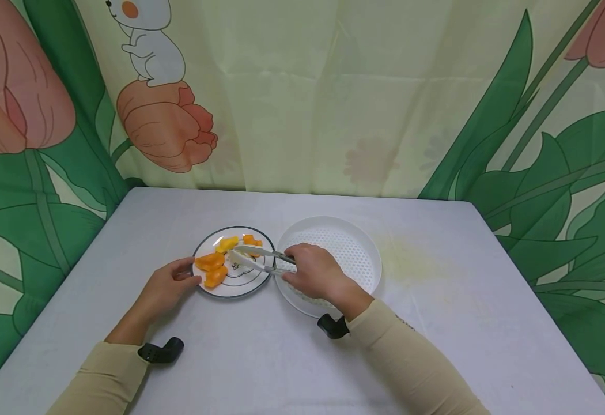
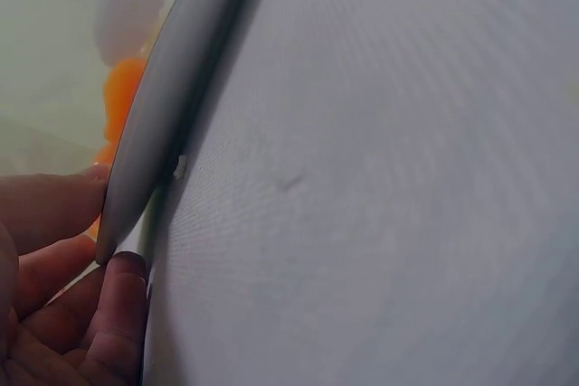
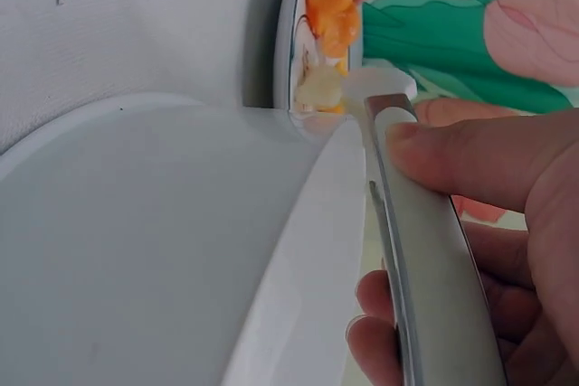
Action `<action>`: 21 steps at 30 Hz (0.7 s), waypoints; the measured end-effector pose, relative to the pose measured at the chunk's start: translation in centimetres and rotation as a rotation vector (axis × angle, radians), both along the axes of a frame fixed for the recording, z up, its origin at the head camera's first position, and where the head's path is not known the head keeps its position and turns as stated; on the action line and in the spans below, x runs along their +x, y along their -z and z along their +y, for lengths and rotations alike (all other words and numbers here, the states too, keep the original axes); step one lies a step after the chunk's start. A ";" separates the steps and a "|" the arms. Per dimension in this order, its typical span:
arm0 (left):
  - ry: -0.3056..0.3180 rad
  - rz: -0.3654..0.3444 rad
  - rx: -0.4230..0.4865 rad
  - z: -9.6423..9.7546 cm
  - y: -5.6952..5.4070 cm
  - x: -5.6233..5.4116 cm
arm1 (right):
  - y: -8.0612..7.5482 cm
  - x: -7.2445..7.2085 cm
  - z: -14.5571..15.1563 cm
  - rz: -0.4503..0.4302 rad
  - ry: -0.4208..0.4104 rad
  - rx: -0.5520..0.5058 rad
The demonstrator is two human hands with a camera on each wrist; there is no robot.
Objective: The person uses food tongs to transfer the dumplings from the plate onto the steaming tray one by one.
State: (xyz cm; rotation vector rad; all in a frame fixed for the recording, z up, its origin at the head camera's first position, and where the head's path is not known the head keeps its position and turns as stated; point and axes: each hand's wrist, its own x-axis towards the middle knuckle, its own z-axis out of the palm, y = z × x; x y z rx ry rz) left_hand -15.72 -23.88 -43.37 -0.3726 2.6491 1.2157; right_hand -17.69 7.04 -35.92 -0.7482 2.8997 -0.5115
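Note:
My left hand (image 1: pixel 170 286) pinches the left rim of a round white plate (image 1: pixel 236 292) with a dark edge line, thumb on top and fingers beneath in the left wrist view. Glossy orange pieces (image 1: pixel 215 276) lie on the plate's left side, with a yellow piece (image 1: pixel 227 244) and smaller orange bits (image 1: pixel 251 240) farther back. My right hand (image 1: pixel 317 271) grips metal tongs (image 3: pixel 439 259) with whitish tips. Those tips reach over the middle of the plate. Beside them, the right wrist view shows a pale yellowish piece (image 3: pixel 318 88); I cannot tell whether they hold it.
A round white tray (image 1: pixel 370 259) with a perforated bottom stands right of the plate, under my right hand. White cloth covers the table (image 1: pixel 261 357). Behind hangs a curtain (image 1: pixel 302 115) printed with tulips. Each wrist wears a black camera mount (image 1: pixel 162 350).

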 end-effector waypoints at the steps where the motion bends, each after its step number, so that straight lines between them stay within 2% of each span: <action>1: -0.003 0.000 0.000 0.0 0.0 0.0 | 0.0 0.0 0.0 0.010 0.000 -0.004; 14: -0.019 0.003 0.004 0.2 -0.1 0.2 | 0.2 0.3 0.7 0.031 0.024 -0.081; 21: -0.012 0.012 -0.004 0.4 -0.1 0.3 | -0.4 0.6 2.0 0.068 0.031 -0.160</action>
